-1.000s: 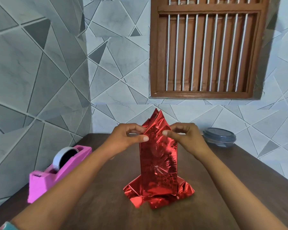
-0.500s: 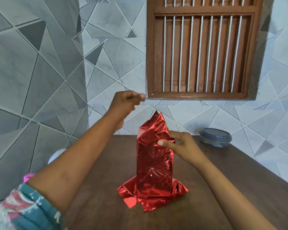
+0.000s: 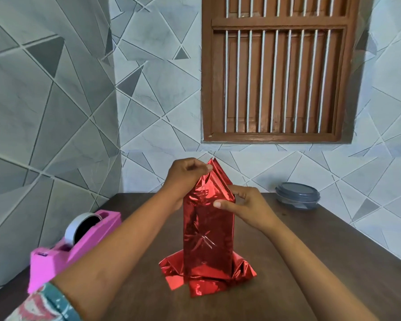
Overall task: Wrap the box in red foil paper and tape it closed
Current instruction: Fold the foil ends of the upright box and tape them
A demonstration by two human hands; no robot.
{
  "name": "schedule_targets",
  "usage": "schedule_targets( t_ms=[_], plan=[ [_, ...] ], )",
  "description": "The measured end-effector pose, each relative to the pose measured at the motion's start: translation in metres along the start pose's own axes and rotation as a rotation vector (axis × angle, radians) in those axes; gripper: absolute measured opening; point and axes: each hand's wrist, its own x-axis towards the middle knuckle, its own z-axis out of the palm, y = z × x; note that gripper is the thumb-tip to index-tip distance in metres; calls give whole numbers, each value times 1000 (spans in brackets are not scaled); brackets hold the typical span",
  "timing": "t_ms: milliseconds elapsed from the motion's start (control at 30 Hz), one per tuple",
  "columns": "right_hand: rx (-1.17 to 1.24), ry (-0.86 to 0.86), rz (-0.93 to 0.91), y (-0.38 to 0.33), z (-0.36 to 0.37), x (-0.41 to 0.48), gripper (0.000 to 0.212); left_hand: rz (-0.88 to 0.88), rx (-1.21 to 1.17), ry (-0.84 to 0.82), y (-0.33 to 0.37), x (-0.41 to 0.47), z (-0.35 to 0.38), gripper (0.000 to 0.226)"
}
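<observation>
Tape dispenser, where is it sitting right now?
In the head view, the pink tape dispenser sits at the left edge of the table by the tiled wall, left of the foil-wrapped box and partly behind the left forearm.

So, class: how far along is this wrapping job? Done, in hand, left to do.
Done: red foil stands wrapped into an upright sleeve. In hand: left hand pinches the foil's top peak, right hand pinches the fold below it. Left: flattening that top, tucking the foil splayed on the table, taping from the pink dispenser.

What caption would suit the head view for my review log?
Left hand and right hand pinch the peaked top folds of the upright foil-wrapped box; pink tape dispenser stands nearby.
</observation>
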Motion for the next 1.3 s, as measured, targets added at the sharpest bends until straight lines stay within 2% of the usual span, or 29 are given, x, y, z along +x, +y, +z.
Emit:
schedule_targets(
  t_ms=[200,233,333,367,433,467,567,667,833,1000,1300],
  plan=[
    [59,70,66,7,2,7,45,48,-17,58,1,2,-18,14],
    [59,86,85,9,3,8,45,63,4,50,0,1,-24,15],
    [71,124,88,7,7,11,24,69,73,-80,-13,-8,-42,12],
    [64,145,74,7,9,12,33,59,88,-144,-19,-12,-46,13],
    [38,168,39,7,12,12,66,42,119,-242,-28,-17,-49,17],
    [33,180,42,7,13,12,70,39,134,-260,-30,-18,-48,15],
    [23,201,86,0,13,12,59,41,163,-245,-31,-13,-46,13],
    [0,209,99,-4,14,12,55,37,175,-250,-31,-11,-43,1],
    [-102,308,111,-2,16,17,44,-49,119,-224,-32,-8,-40,7],
    [-60,209,161,-8,11,23,47,-117,66,-208,-31,-5,-38,13],
    [-61,173,314,-7,4,34,40,-189,46,-89,-35,1,-27,20]
  ],
)
